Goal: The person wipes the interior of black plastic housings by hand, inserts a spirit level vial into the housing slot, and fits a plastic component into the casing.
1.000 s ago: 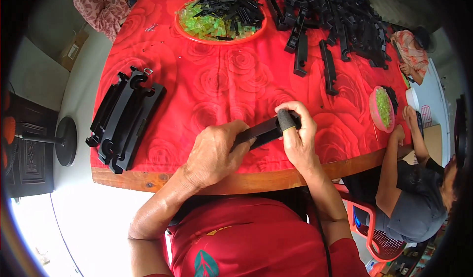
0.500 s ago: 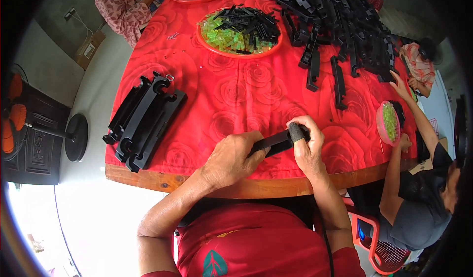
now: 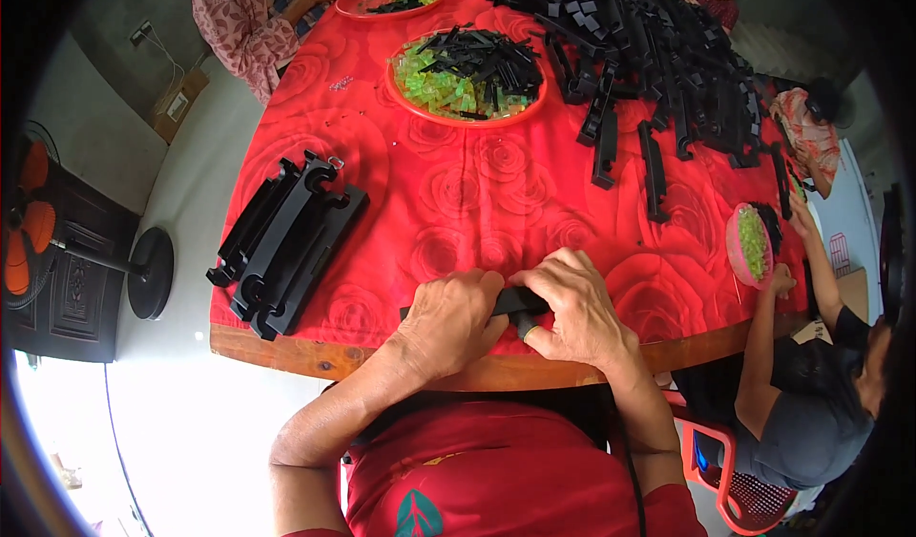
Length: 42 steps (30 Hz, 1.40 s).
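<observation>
Near the table's front edge, my left hand (image 3: 448,319) and my right hand (image 3: 580,310) both grip one long black plastic part (image 3: 518,302). My left fingers wrap round its left end, and a short tip sticks out beyond them. The right hand closes over the other end with the knuckles up. A dark cover (image 3: 524,323) sits on my right thumb, pressed against the near side of the part. Fingers hide most of the part. To the left lies a small stack of similar black plastic parts (image 3: 303,241).
A red flowered cloth (image 3: 458,193) covers the table. A round tray (image 3: 448,120) holds yellow-green pieces and black strips; another tray (image 3: 363,14) stands farther back. Black parts (image 3: 620,50) pile up at far right. A co-worker's arm (image 3: 759,327) reaches near a pink bowl (image 3: 735,251).
My right hand has turned over, knuckles now up, and closed down on the part. Both hands and the part have come slightly nearer. The co-worker at right has drawn one hand back.
</observation>
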Tool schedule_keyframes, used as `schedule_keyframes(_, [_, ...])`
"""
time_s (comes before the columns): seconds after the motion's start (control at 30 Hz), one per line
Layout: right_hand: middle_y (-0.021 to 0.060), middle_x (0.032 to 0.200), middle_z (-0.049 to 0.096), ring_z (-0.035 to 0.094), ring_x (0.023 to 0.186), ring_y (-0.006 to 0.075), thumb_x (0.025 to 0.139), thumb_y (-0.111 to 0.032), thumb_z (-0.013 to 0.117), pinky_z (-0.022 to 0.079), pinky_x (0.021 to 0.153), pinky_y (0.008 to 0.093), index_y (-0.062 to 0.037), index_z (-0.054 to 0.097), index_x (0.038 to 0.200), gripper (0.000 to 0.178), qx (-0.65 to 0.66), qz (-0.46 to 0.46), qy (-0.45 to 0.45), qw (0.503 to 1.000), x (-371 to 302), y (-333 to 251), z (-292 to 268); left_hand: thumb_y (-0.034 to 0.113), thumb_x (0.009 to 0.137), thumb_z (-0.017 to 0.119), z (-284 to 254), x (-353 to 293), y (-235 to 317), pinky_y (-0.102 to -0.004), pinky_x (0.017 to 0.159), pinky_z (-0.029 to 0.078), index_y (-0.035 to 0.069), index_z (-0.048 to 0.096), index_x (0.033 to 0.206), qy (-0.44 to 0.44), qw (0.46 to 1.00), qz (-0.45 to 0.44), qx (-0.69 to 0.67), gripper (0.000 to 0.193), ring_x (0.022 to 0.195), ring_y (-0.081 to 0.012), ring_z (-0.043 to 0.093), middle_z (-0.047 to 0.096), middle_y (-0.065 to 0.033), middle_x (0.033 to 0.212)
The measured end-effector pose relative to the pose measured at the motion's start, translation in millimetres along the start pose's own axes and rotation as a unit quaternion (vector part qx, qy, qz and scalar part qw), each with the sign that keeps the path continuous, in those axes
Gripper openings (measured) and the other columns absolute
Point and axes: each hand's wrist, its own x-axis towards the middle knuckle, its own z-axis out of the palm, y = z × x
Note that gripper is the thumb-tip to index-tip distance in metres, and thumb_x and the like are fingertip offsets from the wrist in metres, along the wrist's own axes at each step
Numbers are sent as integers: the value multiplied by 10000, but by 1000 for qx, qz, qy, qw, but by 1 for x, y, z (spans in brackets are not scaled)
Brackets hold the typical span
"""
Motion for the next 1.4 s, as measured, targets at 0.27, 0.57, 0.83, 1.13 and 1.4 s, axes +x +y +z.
schedule_keyframes(0.27, [95, 894, 681, 614, 865, 312, 656, -97, 767, 543, 758, 433, -48, 718, 979, 330, 42, 16, 2, 999, -3, 3, 7, 232, 883, 723, 0, -2, -3, -538, 805, 563, 36, 623, 1072, 1, 999, 45, 21, 290, 962, -403, 685, 668, -176, 976])
schedule_keyframes(0.57, [77, 935, 709, 630, 880, 293, 722, -67, 777, 544, 770, 406, -48, 733, 1008, 290, 64, 12, -14, 998, -3, 6, 7, 222, 872, 726, 2, -1, -7, -523, 782, 564, 44, 636, 1030, 33, 997, 62, 19, 254, 929, -395, 687, 659, -169, 928])
schedule_keyframes(0.83, [81, 938, 701, 623, 887, 308, 700, -36, 760, 540, 796, 418, -43, 723, 1006, 308, 76, 9, 9, 997, -4, 10, 14, 203, 842, 776, 4, 0, -8, -509, 748, 576, 48, 613, 955, 63, 994, 86, 30, 252, 857, -388, 705, 668, -164, 908])
schedule_keyframes(1.13, [88, 933, 679, 615, 884, 319, 691, -7, 746, 526, 800, 429, -47, 703, 1020, 334, 81, -13, 28, 996, -4, 15, 16, 201, 850, 773, 6, 0, 0, -503, 756, 573, 56, 657, 1044, 58, 996, 51, 35, 268, 881, -376, 696, 668, -150, 923])
schedule_keyframes(1.4, [85, 896, 671, 613, 857, 310, 676, -2, 765, 523, 766, 419, -45, 708, 1012, 344, 98, 5, 36, 995, -4, 17, 13, 211, 862, 771, -8, -2, 3, -492, 773, 544, 57, 674, 1074, 113, 981, 89, 130, 279, 898, -365, 672, 652, -149, 900])
